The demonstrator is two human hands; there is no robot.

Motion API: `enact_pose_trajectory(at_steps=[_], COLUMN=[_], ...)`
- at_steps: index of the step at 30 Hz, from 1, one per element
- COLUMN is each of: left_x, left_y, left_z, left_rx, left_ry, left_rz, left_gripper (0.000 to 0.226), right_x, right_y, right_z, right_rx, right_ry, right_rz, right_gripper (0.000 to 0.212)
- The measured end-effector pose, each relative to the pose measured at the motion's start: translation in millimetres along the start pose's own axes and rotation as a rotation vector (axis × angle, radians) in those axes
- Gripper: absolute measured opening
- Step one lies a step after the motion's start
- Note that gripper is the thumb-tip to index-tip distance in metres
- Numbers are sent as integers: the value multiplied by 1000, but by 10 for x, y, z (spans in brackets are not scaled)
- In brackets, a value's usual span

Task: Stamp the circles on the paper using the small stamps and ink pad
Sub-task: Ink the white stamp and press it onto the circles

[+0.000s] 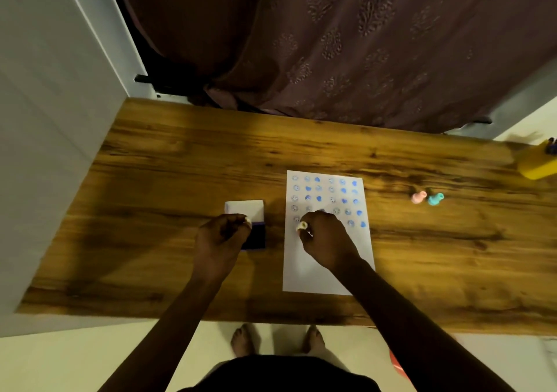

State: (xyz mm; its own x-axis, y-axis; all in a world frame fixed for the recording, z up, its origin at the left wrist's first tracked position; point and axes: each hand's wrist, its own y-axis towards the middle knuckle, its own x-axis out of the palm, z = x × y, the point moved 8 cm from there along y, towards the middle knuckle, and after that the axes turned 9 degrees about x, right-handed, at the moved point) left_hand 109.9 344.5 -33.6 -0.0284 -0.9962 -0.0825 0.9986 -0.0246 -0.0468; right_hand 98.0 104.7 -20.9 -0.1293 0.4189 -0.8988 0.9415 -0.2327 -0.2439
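Observation:
A white paper [328, 274] with rows of circles, several stamped in blue, lies on the wooden table [150, 180]. My right hand [327, 241] rests over its middle rows, pinching a small pale stamp [302, 226] that points left over the sheet's left column. My left hand [223, 238] hovers over the open ink pad [256, 236], whose white lid [244, 206] is flipped back, and its fingertips pinch a small pale stamp [248, 220]. A pink stamp [419, 196] and a teal stamp [435, 199] lie on the table to the right of the paper.
A yellow holder [538, 162] with pens stands at the table's far right. A brown patterned curtain [331, 45] hangs behind the table, a white wall [45, 120] runs along the left. My bare feet [244, 339] show below the near edge.

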Motion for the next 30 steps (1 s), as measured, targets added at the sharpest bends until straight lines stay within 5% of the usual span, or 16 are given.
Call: enact_pose_trajectory(at_steps=[30], left_x=[251], left_y=[64], left_z=[151], left_rx=[-15], left_ry=[14], left_rz=[-31], left_gripper=[14], right_x=[59], right_y=[171], right_z=[-6], right_rx=[48], right_ry=[-7], right_rz=[-61], right_gripper=[34])
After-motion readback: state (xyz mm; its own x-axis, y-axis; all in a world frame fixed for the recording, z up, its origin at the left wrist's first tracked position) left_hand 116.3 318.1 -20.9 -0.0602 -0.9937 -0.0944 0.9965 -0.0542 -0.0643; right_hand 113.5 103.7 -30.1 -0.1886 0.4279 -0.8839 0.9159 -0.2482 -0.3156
